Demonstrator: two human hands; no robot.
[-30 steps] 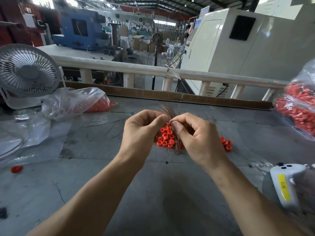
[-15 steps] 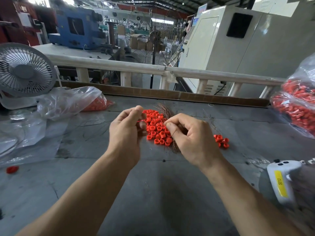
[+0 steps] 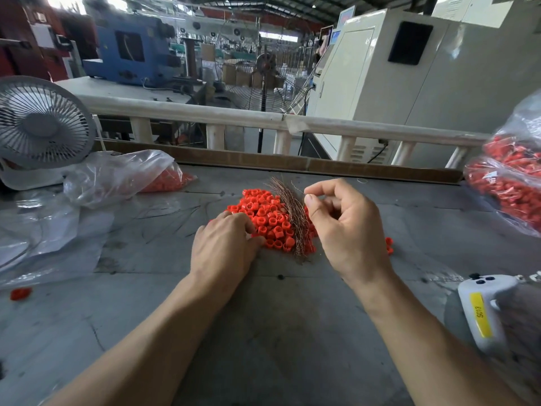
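Mid-table, a heap of red caps [image 3: 263, 218] on the grey table [image 3: 292, 332], with a bundle of thin copper wires [image 3: 289, 212] laid across its right side, near to far. Left hand [image 3: 225, 253] palm down at the heap's near-left edge and touching it, with fingers bent and tips down among the caps; no telling from here of any cap pinched beneath. Right hand [image 3: 351, 230] raised just right of the wire bundle, over the heap's right edge and not resting on it. Thumb and forefinger tips [image 3: 310, 205] pressed together, the other fingers curled loosely toward the palm. Possibly a single strand in that pinch, but too fine to tell. Heap and bundle therefore between the two hands, a little farther out than both wrists. A few more loose caps [image 3: 388, 248] just right of the right hand, partly hidden behind it. Far left, a clear bag [image 3: 123, 177] with red caps inside, next to a white desk fan [image 3: 41, 124]. At the right edge, a fuller bag of red parts [image 3: 509, 186]. Near right, a white controller [image 3: 483, 312] with a yellow label. Near left, one stray cap [image 3: 20, 293] beside a crumpled plastic sheet [image 3: 44, 230].
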